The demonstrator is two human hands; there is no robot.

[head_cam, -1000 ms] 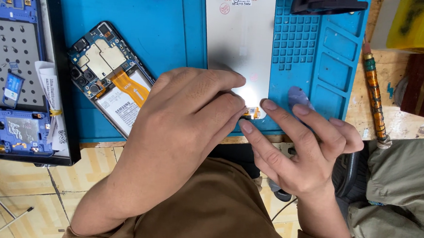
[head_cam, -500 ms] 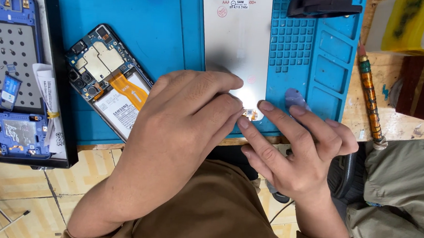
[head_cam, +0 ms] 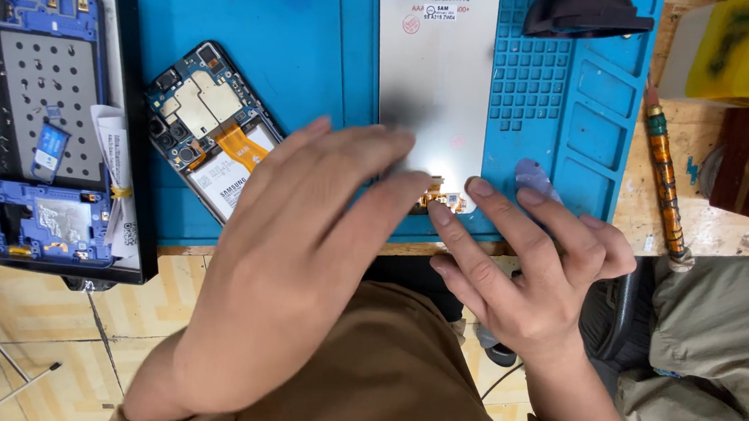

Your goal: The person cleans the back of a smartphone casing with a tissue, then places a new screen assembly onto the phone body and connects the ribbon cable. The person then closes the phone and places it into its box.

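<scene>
A grey display panel [head_cam: 434, 84] lies back side up on the blue work mat [head_cam: 315, 42]. My left hand [head_cam: 303, 249] lies flat over the panel's near end, fingers stretched out and close together. My right hand [head_cam: 527, 263] comes in from the right, its index fingertip touching the small orange flex connector [head_cam: 438, 197] at the panel's bottom edge. A translucent purple pick [head_cam: 537, 179] lies on the mat by my right middle finger. Neither hand grips anything.
An opened phone [head_cam: 210, 131] with its orange flex and battery showing lies left of my hands. A blue phone frame in a black tray [head_cam: 136, 135] sits at far left. A black object [head_cam: 586, 14] rests on the mat's compartments; an orange-handled tool [head_cam: 666, 185] lies on the wooden bench.
My left fingers have straightened from a curl at the connector to lie flat over the panel's end. My right hand has stayed by the connector.
</scene>
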